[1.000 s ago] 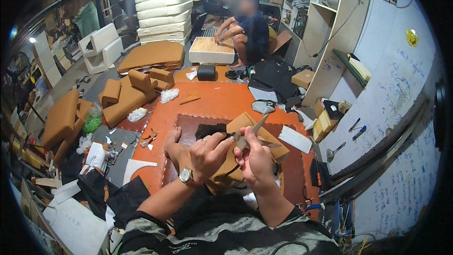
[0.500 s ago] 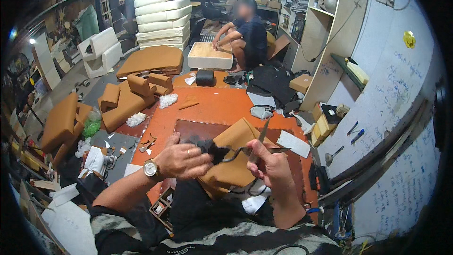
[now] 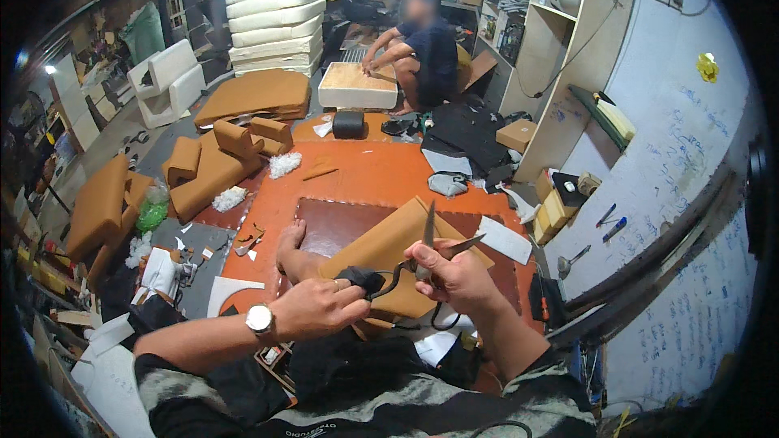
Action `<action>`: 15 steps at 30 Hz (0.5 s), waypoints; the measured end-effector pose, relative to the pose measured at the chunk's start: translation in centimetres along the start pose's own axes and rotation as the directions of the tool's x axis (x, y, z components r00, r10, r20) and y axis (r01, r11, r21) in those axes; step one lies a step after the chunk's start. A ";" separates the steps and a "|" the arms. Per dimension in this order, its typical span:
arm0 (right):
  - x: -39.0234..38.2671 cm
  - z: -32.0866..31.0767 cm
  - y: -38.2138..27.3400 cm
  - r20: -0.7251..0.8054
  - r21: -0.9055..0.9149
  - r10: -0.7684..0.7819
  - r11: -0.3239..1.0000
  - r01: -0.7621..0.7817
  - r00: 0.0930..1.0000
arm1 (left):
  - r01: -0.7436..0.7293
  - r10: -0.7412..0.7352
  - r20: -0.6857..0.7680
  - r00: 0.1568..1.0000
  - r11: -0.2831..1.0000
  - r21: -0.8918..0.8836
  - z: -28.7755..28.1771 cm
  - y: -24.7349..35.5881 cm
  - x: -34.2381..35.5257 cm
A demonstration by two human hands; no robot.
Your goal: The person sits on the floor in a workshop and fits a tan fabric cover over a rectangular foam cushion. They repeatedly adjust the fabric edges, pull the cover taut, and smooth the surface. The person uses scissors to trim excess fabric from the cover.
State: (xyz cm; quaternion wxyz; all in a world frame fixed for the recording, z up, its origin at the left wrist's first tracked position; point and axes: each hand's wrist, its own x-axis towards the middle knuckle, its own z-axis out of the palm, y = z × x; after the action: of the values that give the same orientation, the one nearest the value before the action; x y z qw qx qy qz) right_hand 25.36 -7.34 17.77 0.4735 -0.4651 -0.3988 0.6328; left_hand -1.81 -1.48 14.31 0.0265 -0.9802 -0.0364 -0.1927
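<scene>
My left hand, with a ring and a wristwatch, is closed on a bunched black cloth. Out of the cloth a dark cord or strip loops across to my right hand. That hand grips a pair of scissors, blades spread apart and pointing up and away. I cannot make out whether the right fingers also pinch the strip. Beneath both hands lies a folded tan upholstery piece on the orange mat. More of the dark cord hangs below my right hand.
My bare foot rests on the orange mat. Tan cushions and white stuffing lie at the left. Ahead, a person crouches over a white-sided block. Foam slabs are stacked behind; shelves stand right.
My left hand has moved slightly lower and the black cloth is bunched more tightly. The scissors have shifted left, pointing more upright. My foot shows more fully.
</scene>
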 end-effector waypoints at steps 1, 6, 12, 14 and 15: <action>-0.1 0.4 0.6 -0.043 0.061 -0.015 0.998 0.017 0.999 | 0.099 -0.106 -0.098 0.990 0.992 -0.078 0.9 0.5 0.3; 1.2 2.0 5.3 -0.193 0.268 -0.067 0.956 0.118 0.979 | 0.519 -0.619 -0.406 0.672 0.786 -0.337 5.0 3.9 3.9; 1.2 3.0 5.5 -0.347 0.238 -0.134 0.945 0.225 0.928 | 0.518 -0.866 -0.320 0.383 0.489 -0.702 4.6 4.1 7.3; 1.0 3.1 4.6 -0.367 0.258 -0.166 0.927 0.272 0.915 | 0.487 -0.861 -0.300 0.411 0.485 -0.726 4.2 3.8 7.1; 1.1 2.9 4.1 -0.364 0.259 -0.167 0.927 0.272 0.916 | 0.405 -0.799 -0.321 0.509 0.551 -0.730 5.5 2.8 6.0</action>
State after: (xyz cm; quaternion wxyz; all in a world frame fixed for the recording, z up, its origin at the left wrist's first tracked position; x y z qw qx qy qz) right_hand 21.52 -7.45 14.42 0.6689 -0.4391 -0.2606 0.5402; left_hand 6.07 -3.56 11.37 -0.3290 -0.7305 -0.3252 -0.5023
